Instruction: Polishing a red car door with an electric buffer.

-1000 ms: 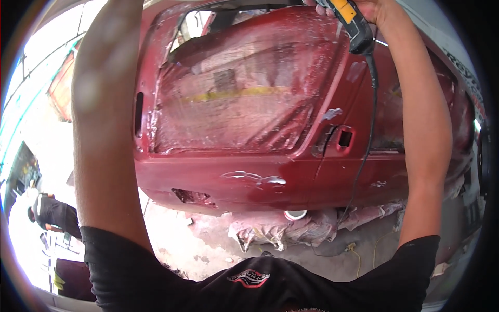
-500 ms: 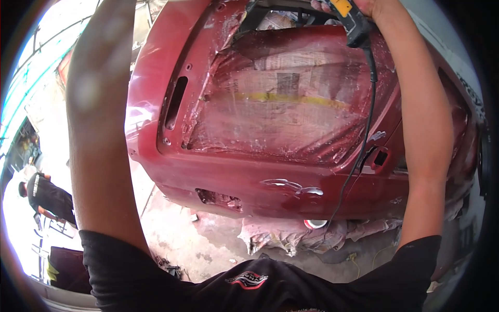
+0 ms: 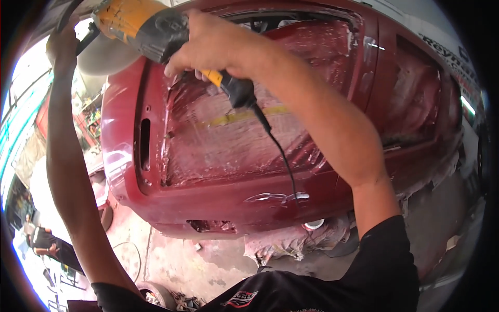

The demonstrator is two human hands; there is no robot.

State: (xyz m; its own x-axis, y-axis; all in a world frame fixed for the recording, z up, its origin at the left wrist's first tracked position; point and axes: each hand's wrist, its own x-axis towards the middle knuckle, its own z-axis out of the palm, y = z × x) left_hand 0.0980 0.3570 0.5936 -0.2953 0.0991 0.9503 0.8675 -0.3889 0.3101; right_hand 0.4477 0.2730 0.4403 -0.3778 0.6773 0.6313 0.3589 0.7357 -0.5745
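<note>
A yellow and black power polisher [image 3: 132,23] is held across the top left in both of my hands. My right hand [image 3: 210,44] is wrapped around its rear body, near where the black cord [image 3: 283,156] comes out. My left hand [image 3: 62,49] grips the black front handle at the far left, its fingers partly lost in glare. Below the tool's head shows a pale round pad [image 3: 106,58], by the far left edge of the red car body [image 3: 208,200]. Whether the pad touches the paint cannot be told.
Reddened masking paper with a yellow strip [image 3: 244,115] covers the car's window opening. A dusty sheet [image 3: 291,242] and a round white-rimmed can [image 3: 313,225] lie below the car. Another person in dark clothes [image 3: 52,244] is at the lower left.
My hands and the polisher have come left and nearer, so the tool's body and pad now show. The view has shifted, bringing more of the car's right side in.
</note>
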